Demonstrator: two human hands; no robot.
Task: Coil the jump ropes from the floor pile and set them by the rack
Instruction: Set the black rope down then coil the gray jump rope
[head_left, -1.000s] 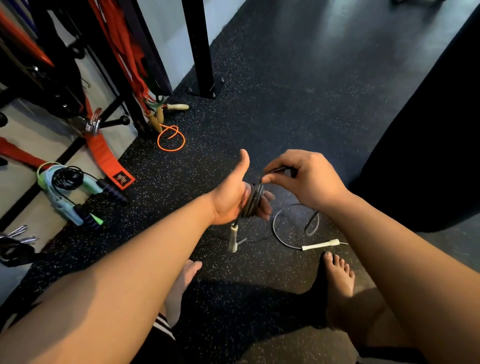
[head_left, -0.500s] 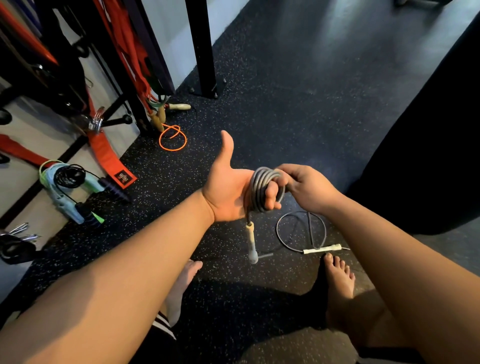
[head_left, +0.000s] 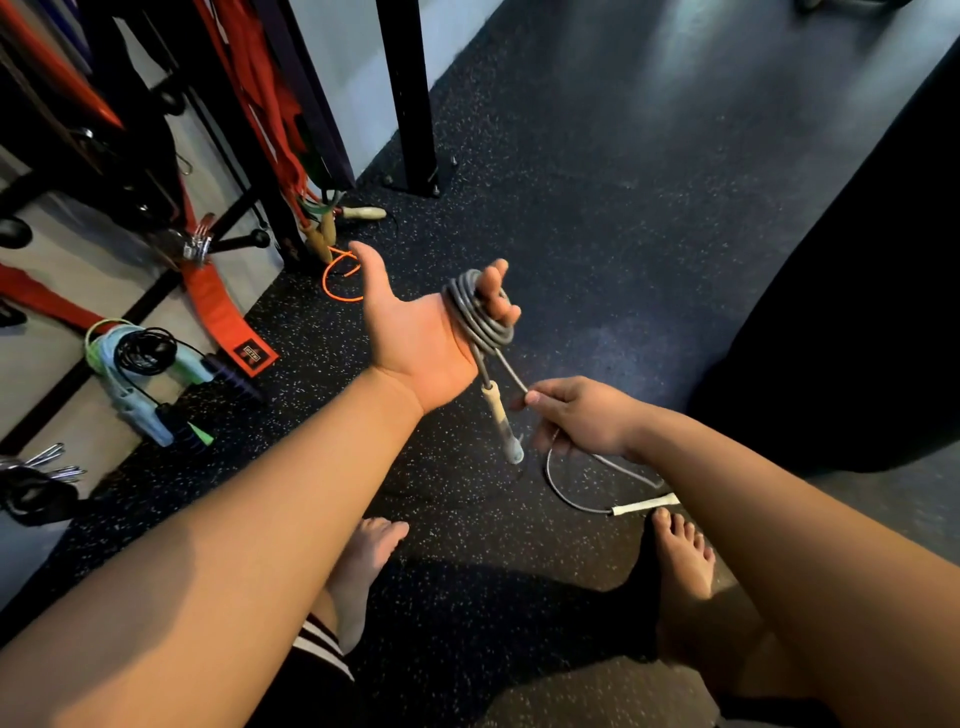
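A grey jump rope (head_left: 479, 318) is wound in several loops round the fingers of my left hand (head_left: 415, 332), which is palm up with the thumb spread and the fingertips curled over the coil. One pale handle (head_left: 500, 422) hangs from the coil below that hand. My right hand (head_left: 584, 415) is lower and to the right and pinches the free strand between thumb and fingers. The remaining rope loops across the speckled floor to the second white handle (head_left: 645, 503). The rack (head_left: 130, 156) stands at the left.
By the rack lie an orange rope (head_left: 340, 280) with wooden handles, a coiled black rope on light blue and green handles (head_left: 145, 353), and a red strap (head_left: 223, 312). A black post (head_left: 410, 104) stands behind. A large black bag (head_left: 857, 312) fills the right. My bare feet (head_left: 680, 561) are below.
My right hand left the coil and dropped toward me, drawing the free strand taut. My left hand rose and turned palm up. Less rope lies on the floor.
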